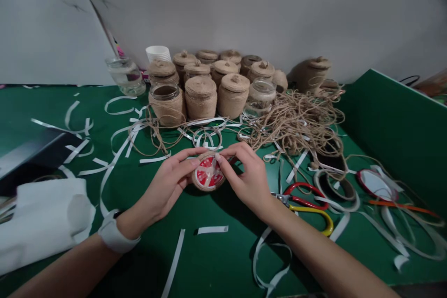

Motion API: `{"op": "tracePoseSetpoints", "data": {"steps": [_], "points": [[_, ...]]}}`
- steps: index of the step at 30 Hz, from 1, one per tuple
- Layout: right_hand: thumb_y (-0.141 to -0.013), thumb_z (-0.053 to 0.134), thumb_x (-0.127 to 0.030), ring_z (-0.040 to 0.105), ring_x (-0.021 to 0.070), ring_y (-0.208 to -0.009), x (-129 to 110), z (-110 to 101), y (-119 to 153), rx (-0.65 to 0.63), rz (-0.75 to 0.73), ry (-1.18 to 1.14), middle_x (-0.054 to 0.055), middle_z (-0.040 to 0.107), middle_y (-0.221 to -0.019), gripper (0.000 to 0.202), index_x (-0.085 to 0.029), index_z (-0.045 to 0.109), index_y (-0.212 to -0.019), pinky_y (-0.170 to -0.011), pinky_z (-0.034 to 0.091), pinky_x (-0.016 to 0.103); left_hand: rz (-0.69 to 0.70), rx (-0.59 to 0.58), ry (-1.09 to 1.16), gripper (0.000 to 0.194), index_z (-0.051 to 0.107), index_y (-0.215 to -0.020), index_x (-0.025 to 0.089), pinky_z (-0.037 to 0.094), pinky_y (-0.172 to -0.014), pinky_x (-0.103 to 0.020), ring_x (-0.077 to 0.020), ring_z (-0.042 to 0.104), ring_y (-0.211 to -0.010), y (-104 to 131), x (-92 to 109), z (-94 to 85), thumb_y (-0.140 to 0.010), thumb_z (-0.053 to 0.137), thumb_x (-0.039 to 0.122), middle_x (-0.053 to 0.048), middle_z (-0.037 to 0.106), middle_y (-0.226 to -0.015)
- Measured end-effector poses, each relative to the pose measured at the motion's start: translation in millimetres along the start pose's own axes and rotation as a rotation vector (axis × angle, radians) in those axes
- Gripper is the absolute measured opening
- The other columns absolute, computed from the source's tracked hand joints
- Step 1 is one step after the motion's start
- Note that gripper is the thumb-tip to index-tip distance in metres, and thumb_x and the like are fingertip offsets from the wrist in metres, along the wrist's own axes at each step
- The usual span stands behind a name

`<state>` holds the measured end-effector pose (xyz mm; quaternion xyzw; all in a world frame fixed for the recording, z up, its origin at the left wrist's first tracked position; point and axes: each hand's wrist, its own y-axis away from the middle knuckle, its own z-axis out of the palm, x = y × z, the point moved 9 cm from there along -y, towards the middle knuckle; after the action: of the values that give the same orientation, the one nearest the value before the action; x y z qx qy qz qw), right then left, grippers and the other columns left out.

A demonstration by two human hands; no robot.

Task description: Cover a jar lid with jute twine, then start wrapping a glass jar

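Observation:
A round red jar lid [204,178] with pale tape strips crossing its face and twine around its rim is held up between my hands, above the green table. My left hand [171,178] grips its left edge, thumb on top and fingers curled behind. With thumb and forefinger, my right hand [246,174] pinches at the lid's upper right edge, near the end of a tape strip. The fingertips behind the lid are partly hidden. Just past the lid lies a ring of white tape [206,137] on the table.
Several twine-wrapped jars [233,95] stand along the wall, with a glass jar [126,77] at their left. A twine heap [300,123] lies back right. Red-and-yellow-handled scissors [307,202] and a tape roll [337,191] lie by my right forearm. White strips litter the green table [146,260].

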<state>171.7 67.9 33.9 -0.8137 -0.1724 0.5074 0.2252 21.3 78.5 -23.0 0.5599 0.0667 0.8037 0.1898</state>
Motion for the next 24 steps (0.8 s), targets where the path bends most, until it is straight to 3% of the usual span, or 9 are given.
{"op": "tracePoseSetpoints", "data": {"steps": [5, 11, 16, 24], "points": [[-0.090, 0.058, -0.018, 0.061, 0.0146, -0.082, -2.8, 4.8, 2.8, -0.037, -0.031, 0.009, 0.003, 0.062, -0.087, 0.007, -0.021, 0.064, -0.087, -0.073, 0.052, 0.029, 0.059, -0.025, -0.137, 0.027, 0.075, -0.099, 0.018, 0.056, -0.079, -0.025, -0.0186, 0.071, -0.089, -0.1, 0.1, 0.7, -0.074, 0.079, 0.029, -0.007, 0.077, -0.095], [-0.090, 0.060, -0.022, 0.061, 0.0158, -0.084, -2.2, -0.5, 0.7, -0.028, -0.022, 0.052, 0.004, 0.065, -0.086, 0.007, -0.020, 0.065, -0.088, -0.076, 0.051, 0.030, 0.150, 0.011, -0.269, 0.027, 0.075, -0.103, 0.019, 0.054, -0.088, -0.030, -0.0220, 0.069, -0.099, -1.3, 5.6, -1.0, -0.081, 0.072, 0.034, -0.008, 0.075, -0.107], [-0.089, 0.060, -0.024, 0.060, 0.0136, -0.072, 5.2, -1.0, 0.0, -0.050, 0.062, 0.046, 0.001, 0.065, -0.080, 0.007, -0.020, 0.065, -0.085, -0.067, 0.050, 0.027, 0.151, -0.005, -0.271, 0.027, 0.073, -0.105, 0.020, 0.054, -0.083, -0.028, -0.0204, 0.069, -0.095, -1.1, 5.1, 1.2, -0.083, 0.069, 0.034, -0.008, 0.074, -0.108], [-0.089, 0.059, -0.024, 0.061, 0.0143, -0.074, 4.2, 0.7, 1.2, -0.058, 0.047, 0.066, 0.002, 0.066, -0.080, 0.007, -0.021, 0.063, -0.083, -0.066, 0.048, 0.027, 0.114, -0.055, -0.225, 0.027, 0.069, -0.099, 0.017, 0.053, -0.072, -0.024, -0.0168, 0.068, -0.077, 2.8, 3.6, 4.7, -0.078, 0.073, 0.033, -0.006, 0.075, -0.088]]}}
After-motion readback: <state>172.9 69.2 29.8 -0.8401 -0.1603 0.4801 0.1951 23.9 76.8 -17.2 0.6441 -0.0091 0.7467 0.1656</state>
